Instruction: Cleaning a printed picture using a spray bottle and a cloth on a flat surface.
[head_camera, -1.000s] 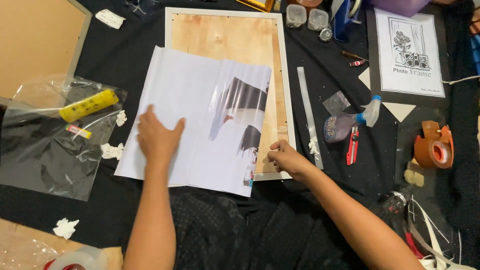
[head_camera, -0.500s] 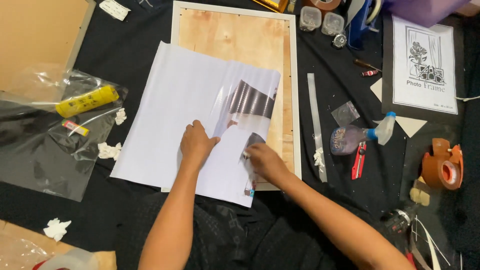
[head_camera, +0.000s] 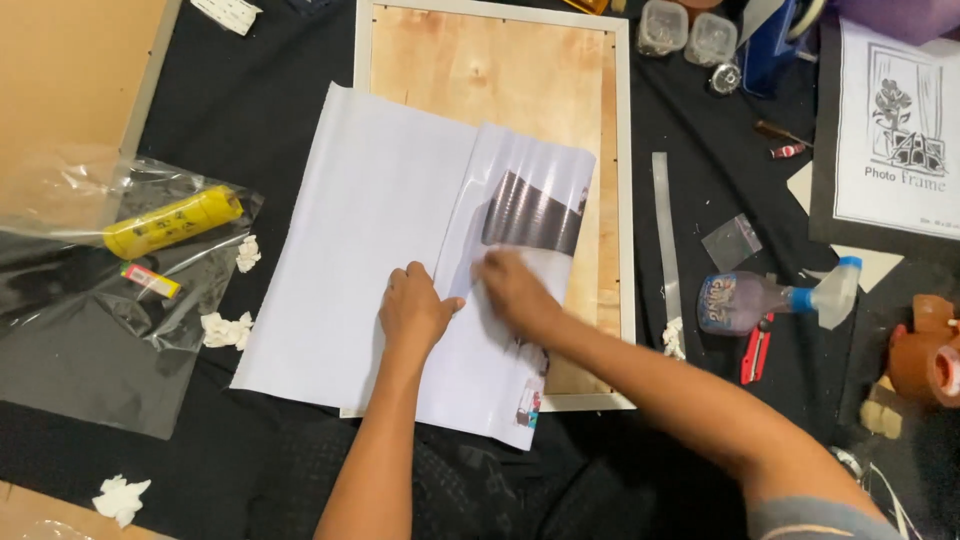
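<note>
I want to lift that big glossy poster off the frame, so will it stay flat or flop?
The glossy poster will likely flop: it already ripples and curls. It looks thin and light, so it may crease where pinched. Its sheen suggests it could slide on the wooden frame back.

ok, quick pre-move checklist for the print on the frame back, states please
1. Left hand flat on the white sheet: ok.
2. Right hand on the curled printed part: ok.
3. Sheet lying flat: not ok, right portion is rippled.
4. Sheet squared to the white frame: not ok, it sits skewed and overhangs left.
5. Spray bottle and red cutter off the sheet: ok.
6. Anything under the sheet: cannot tell.
</note>
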